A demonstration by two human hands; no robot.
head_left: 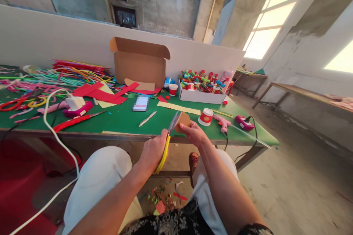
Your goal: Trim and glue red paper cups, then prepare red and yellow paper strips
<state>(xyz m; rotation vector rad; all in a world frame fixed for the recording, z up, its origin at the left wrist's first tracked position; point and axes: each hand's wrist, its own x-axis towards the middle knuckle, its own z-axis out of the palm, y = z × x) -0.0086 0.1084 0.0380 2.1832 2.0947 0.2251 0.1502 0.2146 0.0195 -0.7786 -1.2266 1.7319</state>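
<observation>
My left hand point(154, 151) is closed around the yellow handles of a pair of scissors point(165, 154), whose blades point up and away from me. Those blades lie against the left edge of a rounded piece of brown cardboard point(184, 120). Pinched between thumb and fingers, the cardboard is held by my right hand point(195, 134) just over the table's front edge. A red and white paper cup point(206, 117) stands upside down right of the cardboard. Beyond the hands lie a pale yellow paper strip point(179, 108) and a white pen-like tool point(148, 118).
A pink glue gun point(221, 123) and a purple power strip point(245, 122) lie at right on the green table point(124, 122). Behind stand a white box point(202, 96) of colourful pieces and an open cardboard box point(139, 68). Red-handled scissors point(73, 122), red paper point(103, 93) and craft stems point(74, 73) cover the left.
</observation>
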